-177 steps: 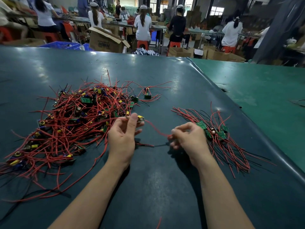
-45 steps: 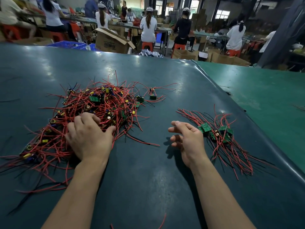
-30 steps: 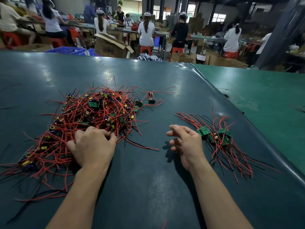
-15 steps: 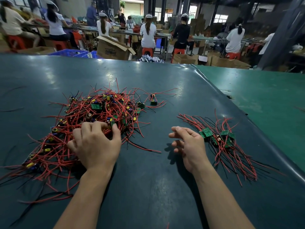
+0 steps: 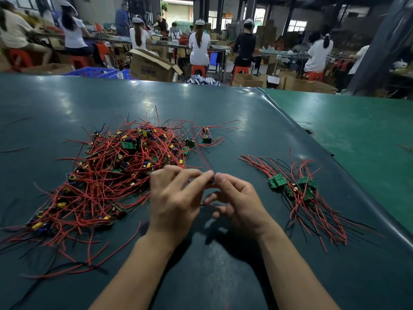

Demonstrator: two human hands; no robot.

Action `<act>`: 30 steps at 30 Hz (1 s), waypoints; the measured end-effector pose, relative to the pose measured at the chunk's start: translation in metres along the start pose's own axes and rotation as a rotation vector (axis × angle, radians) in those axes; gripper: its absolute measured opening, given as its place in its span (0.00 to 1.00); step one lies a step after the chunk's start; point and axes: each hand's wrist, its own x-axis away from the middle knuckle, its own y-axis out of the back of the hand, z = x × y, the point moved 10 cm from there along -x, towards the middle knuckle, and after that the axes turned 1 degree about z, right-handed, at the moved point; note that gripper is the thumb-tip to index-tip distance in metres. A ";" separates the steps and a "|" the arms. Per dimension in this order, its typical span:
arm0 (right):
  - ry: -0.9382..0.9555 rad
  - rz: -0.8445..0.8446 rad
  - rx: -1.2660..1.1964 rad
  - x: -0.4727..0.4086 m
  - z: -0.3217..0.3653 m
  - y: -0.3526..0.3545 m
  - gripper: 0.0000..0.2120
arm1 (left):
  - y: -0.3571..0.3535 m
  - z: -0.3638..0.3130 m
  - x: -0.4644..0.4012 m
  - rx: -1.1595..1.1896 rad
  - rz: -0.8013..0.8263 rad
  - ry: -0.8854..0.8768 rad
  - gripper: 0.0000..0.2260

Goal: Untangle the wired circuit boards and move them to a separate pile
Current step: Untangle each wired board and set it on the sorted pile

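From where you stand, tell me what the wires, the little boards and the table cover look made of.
Wires: red and black leads, seemingly plastic-insulated; they bend and hold curves.
Boards: flat, rigid green plates, likely laminate circuit board.
Table cover: dark teal sheet, probably rubber or vinyl; semi-gloss, it mirrors the lights and curls at its right edge.

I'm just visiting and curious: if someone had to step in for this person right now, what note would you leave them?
Left hand and right hand: meeting mid-table, fingertips pinching a small piece with a red wire trailing back to the tangle; the piece itself is blurred.
Tangled pile: large heap on the left of the dark mat.
Sorted pile: a few boards laid out on the right.
Done: only those few moved.
Left: free the held piece, place it right, then work through most of the heap.
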 end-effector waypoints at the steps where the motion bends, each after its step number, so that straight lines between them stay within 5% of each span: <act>1: 0.017 -0.035 0.021 0.001 0.001 0.004 0.11 | -0.009 -0.002 0.001 0.019 0.059 -0.018 0.10; 4: 0.002 -0.147 0.095 0.001 0.000 0.019 0.10 | -0.023 0.001 0.003 0.078 0.149 0.011 0.12; 10: 0.026 -0.274 0.029 0.000 0.006 0.040 0.04 | -0.007 0.003 0.003 0.269 -0.006 0.119 0.06; 14: 0.002 -0.227 0.067 0.000 0.003 0.034 0.03 | -0.051 0.031 0.023 0.550 0.294 0.607 0.18; 16: -0.019 -0.183 0.125 0.000 -0.001 0.027 0.03 | -0.062 0.040 0.032 0.685 0.322 0.753 0.16; 19: 0.005 -0.181 0.175 -0.001 0.000 0.025 0.04 | -0.063 0.042 0.031 0.723 0.299 0.761 0.04; 30: 0.095 -0.407 0.081 0.003 0.007 0.045 0.04 | -0.070 0.039 0.035 1.056 0.266 0.958 0.07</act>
